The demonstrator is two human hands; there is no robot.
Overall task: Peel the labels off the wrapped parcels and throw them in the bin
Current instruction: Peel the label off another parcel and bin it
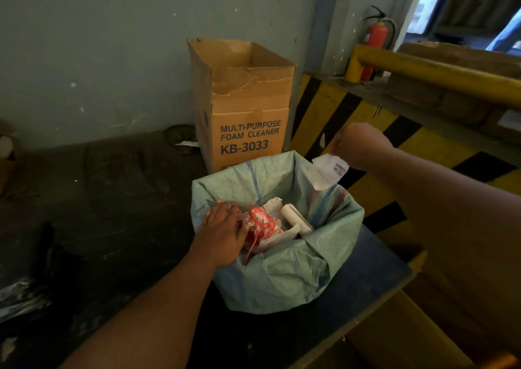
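The bin (282, 281) is a sack-lined container with a pale green woven liner, low in the middle of the view. Inside lie crumpled white paper (277, 237), red plastic strands (260, 220) and a white roll (293, 213). My left hand (222, 230) rests flat on the bin's left rim, fingers spread, touching the red strands. My right hand (359, 146) is raised over the bin's far right edge, pinching a white peeled label (328, 171) with a barcode that hangs down above the opening. No wrapped parcel is in view.
An open cardboard box (245, 106) printed "MULTI-PURPOSE FOAM CLEANER" stands just behind the bin against the grey wall. A yellow and black striped barrier (366, 115) with a yellow rail (439, 69) runs on the right. A red fire extinguisher (375, 38) stands behind it. Brown cartons (451, 298) sit at lower right.
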